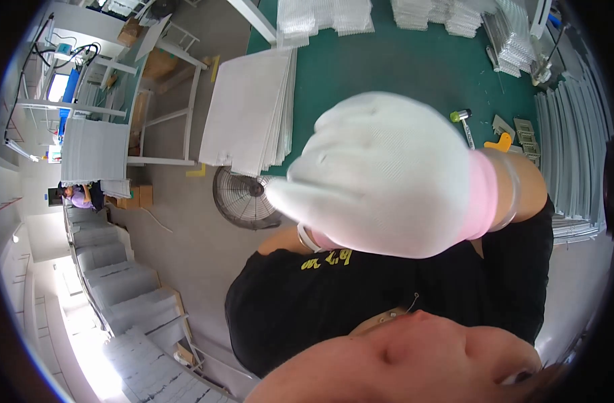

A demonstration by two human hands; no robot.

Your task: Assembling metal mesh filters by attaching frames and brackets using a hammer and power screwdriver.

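1. The right hand (387, 178) fills the middle of the view, close to the camera. It wears a white knit glove with a pink cuff.
2. Its back faces the camera. The fingers are curled and held close together, with the thumb pointing left. The palm is hidden, so whether it grips anything cannot be told.
3. A clear bangle (512, 191) circles the wrist, and the bare forearm runs off to the right.
4. Under the glove's lower left edge, a bit of another arm shows with a white band (305, 238). The hand on that arm is hidden.
5. Below the hand is the person's black shirt (287, 316) with a small yellow print.
6. Nearest the hand in the picture is a small mallet (463, 117) with a yellow-green head. It lies on a green table (414, 64), just above and right of the glove, and nothing touches it.
7. A yellow piece (499, 142) lies beside the mallet's handle.
8. A stack of white sheets (250, 114) lies at the table's left edge, overhanging it.
9. More white stacks (324, 17) lie along the table's far side.
10. Long white strips (576, 154) lie along the right.
11. A round wire fan (243, 198) sits on the grey floor, left of the hand.
12. Far left, another person in purple (78, 197) sits near white racks.
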